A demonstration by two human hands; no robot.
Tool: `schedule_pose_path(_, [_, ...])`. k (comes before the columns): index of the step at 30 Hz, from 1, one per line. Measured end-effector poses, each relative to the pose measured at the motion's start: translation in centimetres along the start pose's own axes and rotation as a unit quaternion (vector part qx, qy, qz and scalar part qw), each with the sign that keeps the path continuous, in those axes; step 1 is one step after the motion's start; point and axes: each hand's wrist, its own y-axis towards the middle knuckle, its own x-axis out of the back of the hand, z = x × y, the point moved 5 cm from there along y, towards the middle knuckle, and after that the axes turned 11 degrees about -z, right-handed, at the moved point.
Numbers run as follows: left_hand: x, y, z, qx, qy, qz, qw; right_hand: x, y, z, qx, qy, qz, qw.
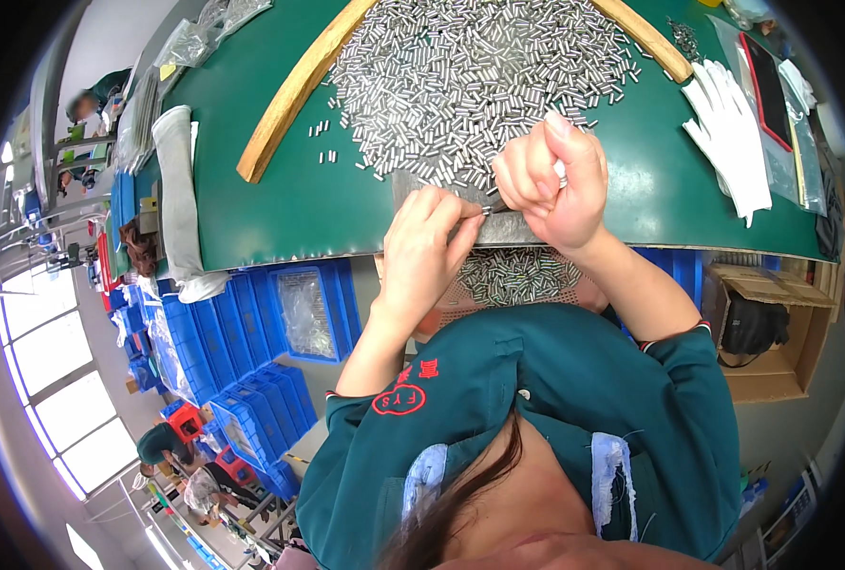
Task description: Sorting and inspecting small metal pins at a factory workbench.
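Observation:
A large heap of short, shiny metal pins covers the middle of the green table. My left hand is at the heap's near edge, its thumb and forefinger closed on a small metal pin. To its right, my right hand is curled into a fist with the thumb on top. Something whitish shows between its fingers, too hidden to name. Both hands are over a dark grey plate at the table's front edge. Below that edge, more pins lie in a pinkish basket.
Wooden strips flank the heap on the left and right. White gloves and a red-edged dark phone-like slab lie at right. A grey sleeve lies at left. Blue crates and an open cardboard box stand below.

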Motion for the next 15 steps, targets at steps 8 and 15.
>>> schedule_pose_path(8, [-0.1,-0.03,-0.06,-0.003,-0.008,0.001,1.0,-0.13,-0.59,-0.19,0.006,-0.045,0.04,0.998])
schedule_pose_path(15, [0.35,-0.34,-0.49,-0.013,0.004,0.02,1.0,0.21,-0.27,-0.3,-0.001,-0.034,0.016,0.999])
